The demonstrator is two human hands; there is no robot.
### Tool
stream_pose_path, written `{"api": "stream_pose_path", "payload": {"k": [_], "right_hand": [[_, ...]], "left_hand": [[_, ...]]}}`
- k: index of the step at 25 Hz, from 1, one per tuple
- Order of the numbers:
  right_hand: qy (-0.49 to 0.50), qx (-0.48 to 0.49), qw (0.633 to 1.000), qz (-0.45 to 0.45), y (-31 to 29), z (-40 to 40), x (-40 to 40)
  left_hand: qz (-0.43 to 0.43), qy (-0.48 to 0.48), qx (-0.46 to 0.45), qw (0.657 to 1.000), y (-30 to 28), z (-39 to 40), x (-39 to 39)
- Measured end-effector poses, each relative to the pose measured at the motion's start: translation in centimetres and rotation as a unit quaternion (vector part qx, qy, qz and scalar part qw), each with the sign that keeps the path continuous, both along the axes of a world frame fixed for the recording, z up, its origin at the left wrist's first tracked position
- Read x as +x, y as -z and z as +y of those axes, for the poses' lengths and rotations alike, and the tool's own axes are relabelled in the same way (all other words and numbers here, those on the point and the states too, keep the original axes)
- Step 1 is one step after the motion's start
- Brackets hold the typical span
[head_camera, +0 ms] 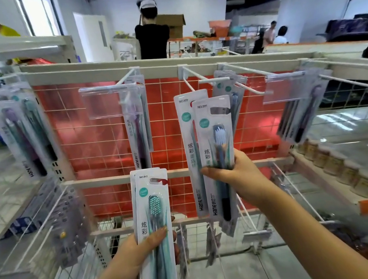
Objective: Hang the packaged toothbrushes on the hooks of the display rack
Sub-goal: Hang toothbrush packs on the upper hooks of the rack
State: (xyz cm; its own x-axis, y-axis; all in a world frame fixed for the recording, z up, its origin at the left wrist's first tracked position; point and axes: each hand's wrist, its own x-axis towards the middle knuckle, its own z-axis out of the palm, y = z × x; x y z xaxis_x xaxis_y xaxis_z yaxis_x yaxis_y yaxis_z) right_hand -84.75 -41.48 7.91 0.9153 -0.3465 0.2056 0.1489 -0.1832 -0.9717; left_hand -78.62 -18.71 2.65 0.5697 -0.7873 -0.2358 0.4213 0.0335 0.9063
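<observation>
My left hand (133,257) grips a small stack of packaged toothbrushes (152,214), a teal brush on top, held upright low in the middle. My right hand (233,175) holds two more toothbrush packs (211,140), fanned apart, raised in front of the red wire-grid rack (107,140). Their top holes sit just below and left of a white hook (215,80) that carries several packs (231,99). Other hooks hold packs at the centre (137,122), left (24,138) and right (299,111).
Clear price-tag holders (102,105) hang on the hook ends. Lower hooks (214,241) carry more packs near the floor. Jars (338,165) line a shelf at right. People stand behind the rack, one in black (152,37).
</observation>
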Motion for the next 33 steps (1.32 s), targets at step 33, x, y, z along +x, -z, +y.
{"api": "stream_pose_path", "payload": {"k": [33], "right_hand": [[0.174,0.195,0.962,-0.082,1.6,-12.3,3.2]], "left_hand": [[0.0,0.032,0.046,0.998,1.2,-3.0,0.7]]}}
